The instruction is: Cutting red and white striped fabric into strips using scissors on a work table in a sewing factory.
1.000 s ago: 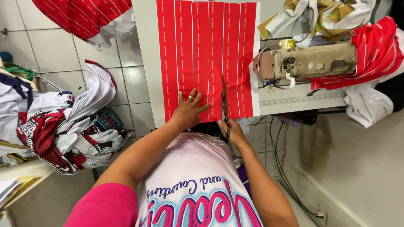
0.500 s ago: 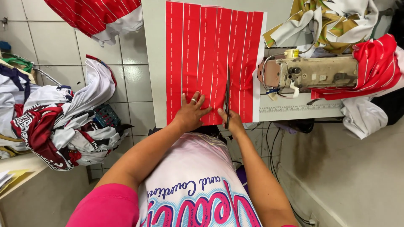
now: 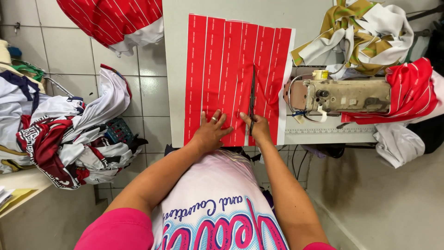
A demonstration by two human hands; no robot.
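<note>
A red sheet of fabric with white lengthwise stripes (image 3: 217, 69) lies flat on a pale table (image 3: 175, 69). My left hand (image 3: 210, 132), a ring on one finger, presses flat on the sheet's near edge with fingers spread. My right hand (image 3: 258, 128) grips the handles of long scissors (image 3: 252, 95). The blades point away from me along one white stripe, well into the sheet.
A beige sewing machine (image 3: 342, 95) sits on the table's right part, with red striped cloth (image 3: 411, 90) and a white-and-tan bundle (image 3: 360, 34) around it. Heaps of white and red garments (image 3: 69, 134) fill the left, and a blue basket (image 3: 118, 132) stands on the tiled floor.
The scissors have moved farther up the stripe into the sheet. My left hand stays flat on the near edge. The view has shifted so the table sits more central.
</note>
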